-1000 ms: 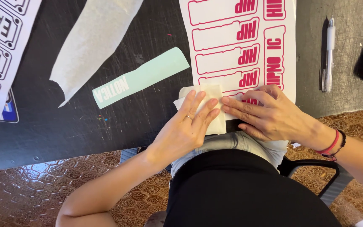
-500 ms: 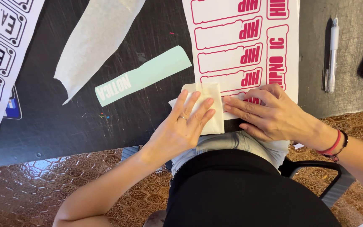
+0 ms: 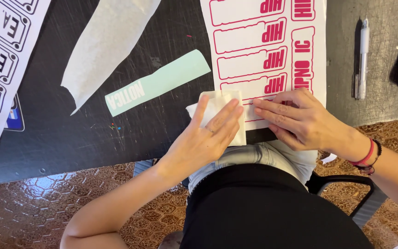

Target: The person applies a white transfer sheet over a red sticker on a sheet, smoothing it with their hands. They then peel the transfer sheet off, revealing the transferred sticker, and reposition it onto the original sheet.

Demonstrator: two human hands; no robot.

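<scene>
Black tabletop (image 3: 61, 138), pink sticker sheet (image 3: 263, 50) at near edge.
Left hand (image 3: 203, 138) lay flat, ungripping, on white tape piece (image 3: 217, 103); right hand (image 3: 300, 120) fingertips pressed sheet, grasping nothing.

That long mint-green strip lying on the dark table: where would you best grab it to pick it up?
Probably at the mint-green vinyl strip's upper right end, the curved one, coming from the bare black table on the side away from the person. The strip lies flat and slanted, so a fingertip would have to lift an edge first. That end is free, though the white sheet with pink lettering lies close beside it.
</scene>
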